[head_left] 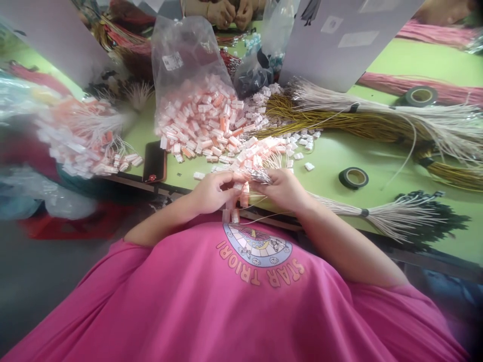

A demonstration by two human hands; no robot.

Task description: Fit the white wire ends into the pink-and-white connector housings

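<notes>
My left hand [212, 193] is closed in a pinch on a small white-and-orange plastic connector housing [237, 186]. Just right of it, my right hand [286, 190] is wrapped round a bundle of thin wires with silvery tips [260, 176]. Several housings [234, 216] dangle below my fingers at the table's front edge. A cluster of pale orange housings on white wires [260, 148] lies just beyond both hands. From under my right wrist a white wire bundle [335, 205] runs right, bound with black tape and ending in black tips.
A clear bag [184, 50] spills a heap of housings [199, 118] over the green table. A phone [154, 161] lies left, near wired housings [86, 136]. White wires [332, 98], yellow wires [339, 123] and tape rolls [353, 177] lie right. Another person's hands [230, 12] are opposite.
</notes>
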